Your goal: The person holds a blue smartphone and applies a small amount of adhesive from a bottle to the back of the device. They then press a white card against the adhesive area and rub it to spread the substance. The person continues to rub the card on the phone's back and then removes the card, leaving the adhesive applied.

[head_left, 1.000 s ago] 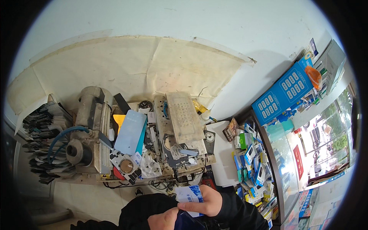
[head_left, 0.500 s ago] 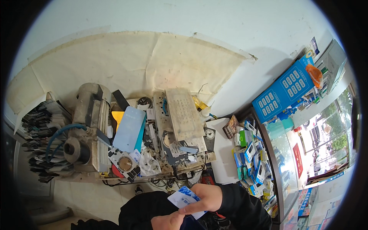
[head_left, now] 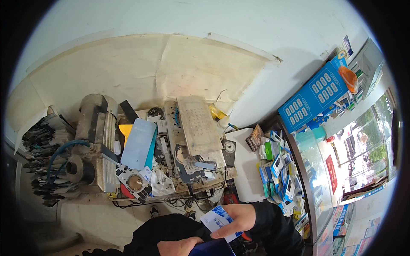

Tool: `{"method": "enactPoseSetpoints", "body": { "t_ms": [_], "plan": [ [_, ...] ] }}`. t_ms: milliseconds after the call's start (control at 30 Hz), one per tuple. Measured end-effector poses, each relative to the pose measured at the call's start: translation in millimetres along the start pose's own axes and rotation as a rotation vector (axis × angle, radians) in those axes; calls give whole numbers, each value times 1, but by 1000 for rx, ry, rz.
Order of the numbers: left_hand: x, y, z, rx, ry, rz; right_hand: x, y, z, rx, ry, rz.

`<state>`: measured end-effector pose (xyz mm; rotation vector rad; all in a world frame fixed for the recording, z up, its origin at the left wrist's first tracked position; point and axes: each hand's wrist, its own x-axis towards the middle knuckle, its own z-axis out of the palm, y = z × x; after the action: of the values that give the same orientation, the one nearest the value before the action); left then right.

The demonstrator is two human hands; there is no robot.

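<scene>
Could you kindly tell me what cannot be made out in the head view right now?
In the head view:
Lower part of the dark blue thing, cut off by the lower edge.
Full grip of the left hand, cut off there too.
Part of the card, covered by the right hand.
Details of the street, washed out by glare.

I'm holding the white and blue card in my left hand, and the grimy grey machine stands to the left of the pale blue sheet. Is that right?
Not quite. The head view shows the white and blue card in your right hand, not your left. The grimy grey machine does stand to the left of the pale blue sheet.
</scene>
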<state>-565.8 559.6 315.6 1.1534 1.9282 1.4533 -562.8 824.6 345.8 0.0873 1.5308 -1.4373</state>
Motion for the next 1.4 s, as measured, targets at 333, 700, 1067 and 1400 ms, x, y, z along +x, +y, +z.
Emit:
{"method": "enactPoseSetpoints", "body": {
  "t_ms": [333, 700, 1067, 1400],
  "plan": [
    [-7, 9, 10, 33, -104, -36, 16, 24, 14, 84, -224, 22],
    [10, 3, -18, 70, -450, 63, 16, 52, 17, -123, -202, -177],
    [31, -1, -47, -1269, -26, -157, -6, 56, 66, 680, 405, -332],
    [27, -34, -30, -1703, 243, -189, 17, 50, 113, 565, 337, -733]
  ]
}}
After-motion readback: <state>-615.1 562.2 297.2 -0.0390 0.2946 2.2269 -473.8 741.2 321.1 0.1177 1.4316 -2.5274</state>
